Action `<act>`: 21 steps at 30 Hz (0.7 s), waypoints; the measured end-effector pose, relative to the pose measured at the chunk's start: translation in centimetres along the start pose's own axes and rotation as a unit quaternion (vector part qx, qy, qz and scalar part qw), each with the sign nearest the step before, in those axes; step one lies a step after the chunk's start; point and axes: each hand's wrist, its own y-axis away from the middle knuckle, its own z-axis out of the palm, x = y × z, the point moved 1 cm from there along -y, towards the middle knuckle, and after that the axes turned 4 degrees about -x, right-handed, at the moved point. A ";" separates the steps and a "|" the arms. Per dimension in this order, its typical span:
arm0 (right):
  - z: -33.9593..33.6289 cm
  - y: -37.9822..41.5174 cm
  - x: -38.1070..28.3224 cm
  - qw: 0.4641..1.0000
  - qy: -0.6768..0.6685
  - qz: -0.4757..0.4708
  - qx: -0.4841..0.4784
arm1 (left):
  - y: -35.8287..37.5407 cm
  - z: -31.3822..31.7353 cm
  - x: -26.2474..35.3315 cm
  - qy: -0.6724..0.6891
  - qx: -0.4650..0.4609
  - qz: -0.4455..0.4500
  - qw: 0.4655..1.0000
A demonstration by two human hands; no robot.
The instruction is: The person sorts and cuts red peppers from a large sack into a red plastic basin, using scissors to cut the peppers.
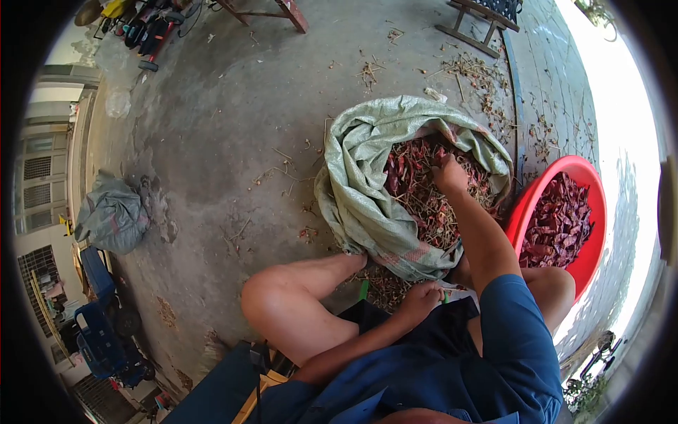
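Observation:
A pale green woven sack stands in front of me with its top rolled down, full of dried red chilies mixed with stems. My right hand reaches into it, fingers closed around a dried red chili at the far side of the pile. Between my knees, my left hand is closed low over my lap. A bit of green shows beside its fingers, but what they hold is hidden. Stems and chili scraps lie between my legs, just below the sack.
To the right of the sack, a red basin holds dark red dried chilies. Loose stems litter the concrete floor. A grey-green bag lies at the left. Wooden stool legs and a chair stand at the far side.

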 end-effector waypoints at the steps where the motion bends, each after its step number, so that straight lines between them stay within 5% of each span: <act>1: 0.6 -0.1 0.7 1.000 -0.008 0.002 0.009 | 0.1 0.0 -0.3 -0.005 0.010 0.036 0.999; 2: 0.9 -0.3 1.0 1.000 -0.011 0.013 0.011 | 0.2 0.2 -0.6 -0.007 0.016 0.070 0.997; 6: 1.0 0.5 2.0 0.997 -0.043 0.056 0.034 | 1.1 0.5 -1.6 0.049 -0.020 -0.036 0.998; 15: 0.1 3.1 3.4 0.976 -0.208 -0.037 0.053 | 0.6 1.3 -0.4 0.082 -0.017 -0.080 0.993; 19: -1.1 6.5 3.7 0.927 -0.362 -0.092 0.018 | 0.7 2.4 -1.8 0.061 -0.032 -0.076 0.995; 21: -3.5 9.7 1.9 0.909 -0.400 -0.115 -0.022 | 0.3 2.9 -3.0 -0.088 -0.017 0.033 0.995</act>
